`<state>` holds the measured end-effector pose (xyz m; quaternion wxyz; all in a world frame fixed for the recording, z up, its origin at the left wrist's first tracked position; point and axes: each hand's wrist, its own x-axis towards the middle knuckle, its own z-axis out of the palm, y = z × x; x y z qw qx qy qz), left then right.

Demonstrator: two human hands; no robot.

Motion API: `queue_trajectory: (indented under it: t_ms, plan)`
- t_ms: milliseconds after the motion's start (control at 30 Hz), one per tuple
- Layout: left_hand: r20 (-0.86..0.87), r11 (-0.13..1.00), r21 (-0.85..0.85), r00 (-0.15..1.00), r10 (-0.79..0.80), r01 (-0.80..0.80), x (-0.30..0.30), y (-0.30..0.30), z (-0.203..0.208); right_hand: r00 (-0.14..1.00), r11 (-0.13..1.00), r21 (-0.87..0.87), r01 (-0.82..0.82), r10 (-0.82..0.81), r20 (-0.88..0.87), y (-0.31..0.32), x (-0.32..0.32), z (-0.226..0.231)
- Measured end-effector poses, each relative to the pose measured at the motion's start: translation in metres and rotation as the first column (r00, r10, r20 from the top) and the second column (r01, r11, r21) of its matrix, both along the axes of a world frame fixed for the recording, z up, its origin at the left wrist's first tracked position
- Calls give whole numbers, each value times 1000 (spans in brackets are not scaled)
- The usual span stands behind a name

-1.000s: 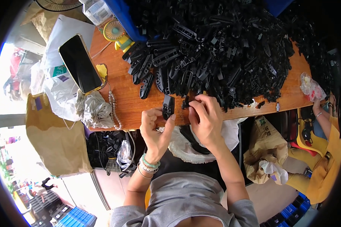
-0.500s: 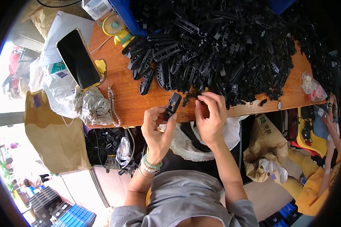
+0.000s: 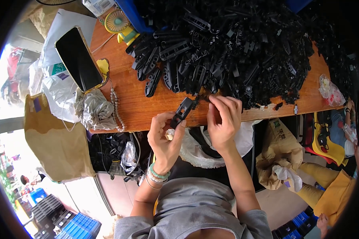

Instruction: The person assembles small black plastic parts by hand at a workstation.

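My left hand (image 3: 163,137) pinches a long black plastic part (image 3: 182,113) between thumb and fingers, over the near edge of the table. The part has openings along its length and tilts up to the right. To its right, my right hand (image 3: 225,123) has its fingers curled and thumb drawn close to the index finger. Its fingertips are at some small black pieces (image 3: 203,96) at the front of the pile. Whatever they pinch is too small to make out. A large pile of black plastic parts (image 3: 227,51) lies just beyond both hands.
A phone (image 3: 79,59) leans at the left of the wooden table (image 3: 141,109), near a bead string (image 3: 116,107) and a small yellow fan (image 3: 119,24). A white bag (image 3: 243,137) hangs below the table edge. A person in yellow (image 3: 335,195) is at the right.
My right thumb and index finger have come closer together. The black part stays in my left hand. The view has shifted slightly, and the person at the right has moved an arm.
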<state>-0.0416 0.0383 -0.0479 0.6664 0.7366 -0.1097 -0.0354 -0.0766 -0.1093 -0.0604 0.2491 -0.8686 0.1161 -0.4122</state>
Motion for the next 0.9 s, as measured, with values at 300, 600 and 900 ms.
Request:
queue_trajectory:
  t_ms: [300,600,900]
  plan:
    - [-62,999,-18,998,-34,32,-3,2,4,994,999,17,-36,34,101,0,-8,3]
    - [-49,981,-96,983,-176,171,-13,-8,14,981,395,904,-162,165,104,17,-41,42]
    - [-418,903,-304,809,-413,303,-8,-13,37,961,509,839,-195,268,60,7,-56,44]
